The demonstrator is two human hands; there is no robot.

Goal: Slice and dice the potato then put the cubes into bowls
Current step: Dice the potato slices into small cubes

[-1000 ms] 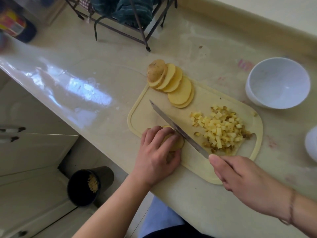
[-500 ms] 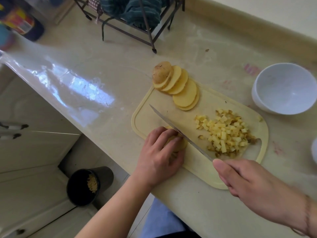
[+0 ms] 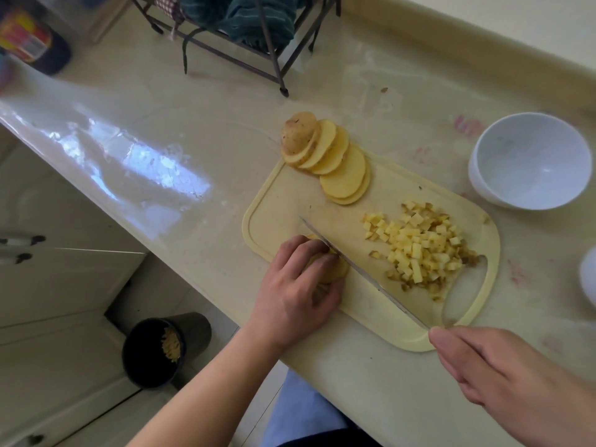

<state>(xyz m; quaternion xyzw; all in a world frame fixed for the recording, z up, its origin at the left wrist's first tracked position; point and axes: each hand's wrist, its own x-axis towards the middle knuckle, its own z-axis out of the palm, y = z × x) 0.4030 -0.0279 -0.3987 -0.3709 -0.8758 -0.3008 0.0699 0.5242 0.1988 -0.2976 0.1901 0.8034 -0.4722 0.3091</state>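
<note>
A: What's closest to the camera?

B: The two forearms coming in from the bottom edge. The right hand (image 3: 503, 366) sits at the near corner of the cutting board (image 3: 274, 201), fingers curled round the handle of a knife (image 3: 361, 269) — the handle itself is hidden inside the fist, forefinger stretched toward the blade.

A: And the left?

B: The left hand (image 3: 296, 285) is on the near left part of the board, fingers bent over a small stack of potato slices (image 3: 338, 272), pinning it down. The blade runs diagonally just beside those fingertips, its edge down on the stack; the tip points away and to the left.

A: Where's the cut potato?

B: A heap of potato cubes (image 3: 419, 250) lies on the right half of the board, beside the handle slot, some with bits of skin. Further back, at the far corner, a fanned row of round slices (image 3: 335, 159) overlaps, with the skin-covered end piece (image 3: 298, 132) on top, leaning partly off the board onto the counter (image 3: 161, 101).

A: Bowls?

B: A white bowl (image 3: 529, 162) stands on the counter past the right end of the board, apart from it. A second white bowl (image 3: 588, 279) is cut off by the right edge.

A: Anything beyond?

B: A dark wire rack (image 3: 274, 56) with cloth on it at the back — and below the counter's edge, on the floor, a dark bin (image 3: 161, 350) with yellowish scraps inside.
</note>
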